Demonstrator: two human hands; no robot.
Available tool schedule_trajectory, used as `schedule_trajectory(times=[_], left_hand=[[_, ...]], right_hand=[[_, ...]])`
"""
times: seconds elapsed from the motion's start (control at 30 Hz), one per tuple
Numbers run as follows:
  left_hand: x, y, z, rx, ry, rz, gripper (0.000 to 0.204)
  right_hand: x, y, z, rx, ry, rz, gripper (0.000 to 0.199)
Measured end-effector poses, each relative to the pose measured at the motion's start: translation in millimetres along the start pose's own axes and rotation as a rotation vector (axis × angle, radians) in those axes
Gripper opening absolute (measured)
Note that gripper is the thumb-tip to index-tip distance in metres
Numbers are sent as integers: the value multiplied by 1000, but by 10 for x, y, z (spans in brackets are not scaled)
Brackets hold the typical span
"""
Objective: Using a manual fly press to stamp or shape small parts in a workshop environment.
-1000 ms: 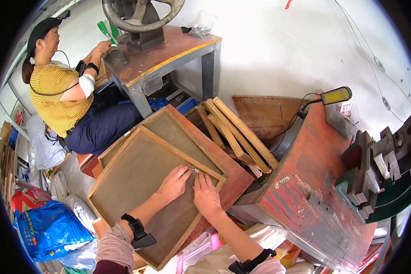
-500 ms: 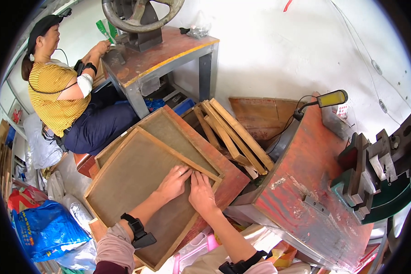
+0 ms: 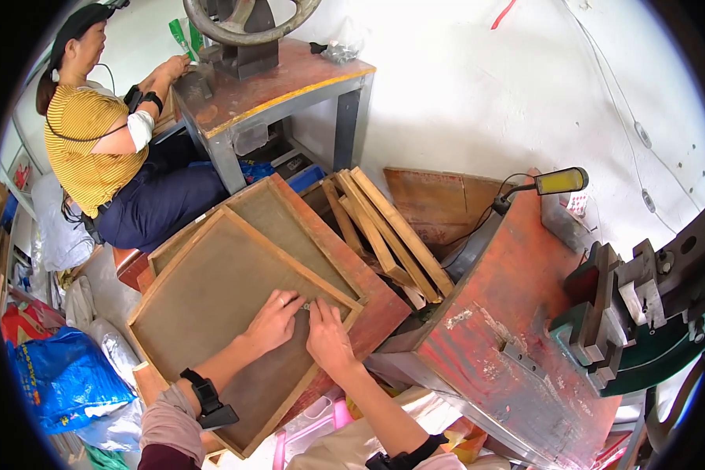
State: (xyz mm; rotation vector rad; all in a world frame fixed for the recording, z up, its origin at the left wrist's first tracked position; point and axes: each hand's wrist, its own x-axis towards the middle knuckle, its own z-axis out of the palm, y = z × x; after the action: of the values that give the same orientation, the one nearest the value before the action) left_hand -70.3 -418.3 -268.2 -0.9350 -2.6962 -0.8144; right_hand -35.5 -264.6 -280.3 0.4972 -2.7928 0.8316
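Note:
A shallow wooden-framed tray (image 3: 204, 290) with a flat brown bottom lies tilted in front of me. My left hand (image 3: 276, 321) is over its right part, fingers curled and pressed together at the tips. Close beside it, my right hand (image 3: 329, 341) rests low over the tray bottom with its fingers bent and held together. Between the fingertips sit a few tiny light pieces (image 3: 306, 306), too small to name. A second framed tray (image 3: 309, 235) lies partly under the first, on a reddish board (image 3: 376, 309).
Wooden strips (image 3: 392, 227) lean behind the trays. To the right stands a red-topped bench (image 3: 486, 313) with a lamp (image 3: 560, 181) and a green machine (image 3: 627, 345). A co-worker (image 3: 94, 149) sits far left at a table (image 3: 251, 94). Blue bag (image 3: 66, 376) lower left.
My view has shifted slightly, so the scene sits a little further left. My hands have drawn slightly apart, and tiny pieces now show between the fingertips.

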Motion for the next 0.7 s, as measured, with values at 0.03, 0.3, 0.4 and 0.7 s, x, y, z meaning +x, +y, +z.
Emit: schedule_trajectory(times=[0.03, 0.3, 0.4, 0.7], left_hand=[[54, -26, -21, -36, -10, -37, 40], [352, -75, -5, 13, -59, 8, 39], [342, -75, 18, 45, -49, 6, 38], [268, -74, 13, -29, -101, -42, 38]], right_hand=[[48, 15, 1, -46, -26, 19, 45], [207, -69, -22, -132, -86, 117, 40], [219, -69, 24, -123, -61, 137, 36], [18, -29, -71, 50, -85, 131, 29]])
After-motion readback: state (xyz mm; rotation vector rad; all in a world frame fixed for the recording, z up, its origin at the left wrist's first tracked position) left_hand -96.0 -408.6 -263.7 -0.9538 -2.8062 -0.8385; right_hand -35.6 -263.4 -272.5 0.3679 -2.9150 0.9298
